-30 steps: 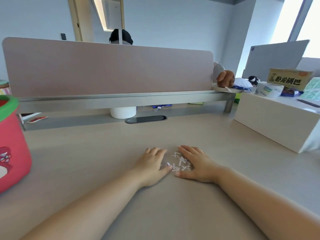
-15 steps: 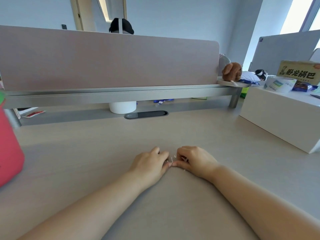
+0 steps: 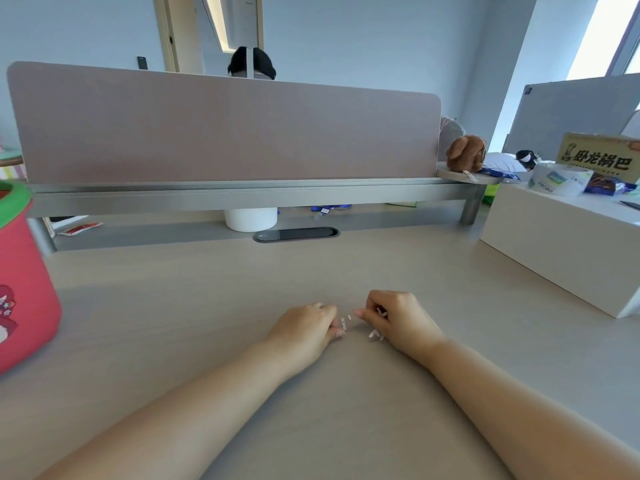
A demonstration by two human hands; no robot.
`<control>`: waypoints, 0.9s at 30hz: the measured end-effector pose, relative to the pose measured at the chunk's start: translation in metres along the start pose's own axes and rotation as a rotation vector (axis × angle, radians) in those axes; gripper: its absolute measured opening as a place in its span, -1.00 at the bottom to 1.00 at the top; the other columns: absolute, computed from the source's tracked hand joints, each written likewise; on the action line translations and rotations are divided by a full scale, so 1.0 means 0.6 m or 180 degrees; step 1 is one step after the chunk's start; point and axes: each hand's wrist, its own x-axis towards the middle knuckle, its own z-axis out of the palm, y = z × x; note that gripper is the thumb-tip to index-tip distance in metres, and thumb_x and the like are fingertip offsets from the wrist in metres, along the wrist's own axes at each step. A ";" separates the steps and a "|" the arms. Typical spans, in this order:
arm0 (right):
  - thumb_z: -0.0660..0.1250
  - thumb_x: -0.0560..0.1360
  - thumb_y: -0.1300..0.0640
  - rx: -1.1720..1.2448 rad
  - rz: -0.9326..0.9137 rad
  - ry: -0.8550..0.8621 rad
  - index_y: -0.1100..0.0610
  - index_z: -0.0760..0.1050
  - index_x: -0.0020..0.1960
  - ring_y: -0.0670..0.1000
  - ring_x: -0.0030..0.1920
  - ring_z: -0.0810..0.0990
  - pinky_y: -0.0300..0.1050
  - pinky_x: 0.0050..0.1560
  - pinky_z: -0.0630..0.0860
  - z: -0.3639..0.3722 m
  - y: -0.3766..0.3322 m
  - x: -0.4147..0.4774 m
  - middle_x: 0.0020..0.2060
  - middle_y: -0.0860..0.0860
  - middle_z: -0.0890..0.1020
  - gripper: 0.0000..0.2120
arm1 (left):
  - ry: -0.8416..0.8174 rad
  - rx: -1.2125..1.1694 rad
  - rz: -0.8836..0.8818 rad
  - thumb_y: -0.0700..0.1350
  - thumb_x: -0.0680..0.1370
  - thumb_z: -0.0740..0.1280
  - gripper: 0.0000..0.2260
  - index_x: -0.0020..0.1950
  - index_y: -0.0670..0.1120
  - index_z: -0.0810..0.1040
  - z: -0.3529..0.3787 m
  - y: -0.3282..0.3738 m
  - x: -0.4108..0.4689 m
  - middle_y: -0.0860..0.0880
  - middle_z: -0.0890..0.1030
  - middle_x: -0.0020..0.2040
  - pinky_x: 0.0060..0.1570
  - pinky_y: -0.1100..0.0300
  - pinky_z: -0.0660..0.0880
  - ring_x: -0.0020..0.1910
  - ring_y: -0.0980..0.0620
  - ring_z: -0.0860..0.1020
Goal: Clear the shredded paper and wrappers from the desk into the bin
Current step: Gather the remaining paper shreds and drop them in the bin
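Small white bits of shredded paper (image 3: pixel 346 321) lie on the pale desk (image 3: pixel 173 306) between my two hands. My right hand (image 3: pixel 398 317) has its fingers curled round several shreds, and a few more stick out under its palm. My left hand (image 3: pixel 306 329) sits just left of the loose bits with its fingers curled inward, fingertips touching a shred; whether it holds any I cannot tell. The red bin (image 3: pixel 24 282) with a green rim stands at the far left edge of the desk.
A pink divider panel (image 3: pixel 225 129) on a metal rail closes off the back. A white box (image 3: pixel 561 247) with tape rolls and snack packs on top stands at the right. A white cup (image 3: pixel 251 219) and a cable slot (image 3: pixel 296 234) are behind the hands.
Both hands went from flat on the desk to curled, raking the shreds together. The right hand has gathered paper into its fingers and drawn slightly apart from the left.
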 end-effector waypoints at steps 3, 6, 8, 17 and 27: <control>0.35 0.45 0.03 0.0353 0.0086 0.0307 -0.01 0.28 -0.44 -0.13 -0.49 0.33 -0.35 -0.42 0.28 -0.006 -0.014 0.006 -0.54 -0.08 0.34 -0.64 | 0.0161 -0.0403 -0.0146 -0.02 0.56 0.23 -0.83 -0.07 -0.13 0.45 -0.020 -0.007 -0.014 -0.11 0.59 -0.04 -0.24 0.17 0.22 -0.12 -0.07 0.48; 0.35 0.45 0.04 0.0542 -0.0044 0.0420 0.03 0.31 -0.44 -0.17 -0.51 0.38 -0.41 -0.43 0.31 -0.015 -0.056 0.028 -0.56 -0.06 0.39 -0.65 | 0.0443 -0.0604 -0.0319 -0.05 0.56 0.24 -0.83 -0.11 -0.14 0.46 -0.061 -0.025 -0.032 -0.12 0.60 -0.11 -0.30 0.19 0.19 -0.23 -0.02 0.40; 0.35 0.45 0.05 0.0708 -0.0205 0.0457 0.05 0.32 -0.44 -0.16 -0.53 0.38 -0.42 -0.44 0.32 -0.013 -0.100 0.051 -0.57 -0.05 0.39 -0.66 | 0.0703 -0.0633 -0.0324 -0.07 0.55 0.26 -0.83 -0.10 -0.18 0.47 -0.099 -0.041 -0.053 -0.08 0.56 -0.18 -0.31 0.21 0.18 -0.24 0.00 0.40; 0.33 0.46 0.04 0.1641 -0.1190 0.0279 0.09 0.34 -0.39 -0.14 -0.54 0.37 -0.39 -0.48 0.26 0.064 -0.386 0.154 -0.61 -0.09 0.39 -0.69 | 0.2233 -0.0065 -0.0495 -0.14 0.50 0.33 -0.87 -0.21 -0.16 0.47 -0.321 -0.148 -0.225 0.14 0.33 -0.43 -0.33 0.21 0.17 -0.37 0.10 0.33; 0.35 0.45 0.08 0.1920 -0.1987 0.0379 0.04 0.30 -0.46 -0.17 -0.54 0.36 -0.40 -0.50 0.26 0.144 -0.639 0.229 -0.58 -0.07 0.34 -0.63 | 0.1959 0.0248 -0.1533 -0.06 0.49 0.35 -0.87 -0.19 -0.10 0.52 -0.460 -0.325 -0.344 0.03 0.53 -0.34 -0.32 0.21 0.35 -0.36 0.11 0.46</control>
